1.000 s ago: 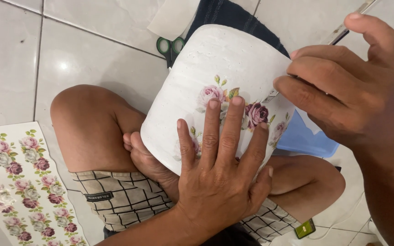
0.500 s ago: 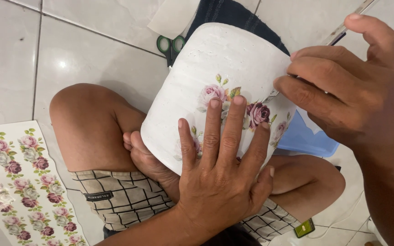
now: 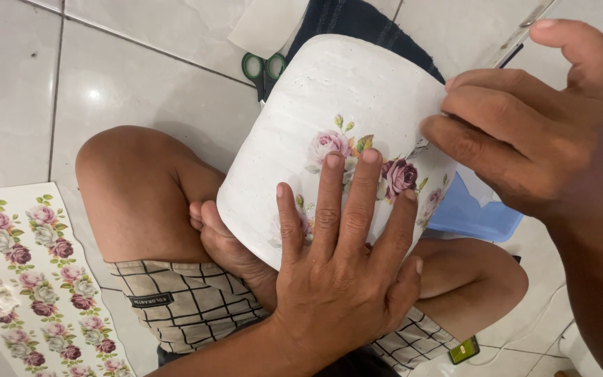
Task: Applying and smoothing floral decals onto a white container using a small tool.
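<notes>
A white, rough-surfaced pot [image 3: 329, 105] lies tilted on my crossed legs, its side turned up. A rose picture in pink and dark purple [image 3: 396, 174] sits on that side. My left hand [image 3: 340, 279] presses flat on the pot from below, fingers spread, the fingertips over the roses. At the pot's right side, my right hand [image 3: 532, 132] rests its bent fingers against the edge of the rose picture. Whether something thin is pinched there is hidden.
A sheet printed with several rows of roses [image 3: 29, 279] lies on the white tiled floor at the lower left. Green-handled scissors [image 3: 263, 68] and a pale paper piece [image 3: 266, 24] lie behind the pot. A blue container [image 3: 472, 213] sits by my right knee.
Nothing has visibly moved; both hands stay pressed on the pot in the same places.
</notes>
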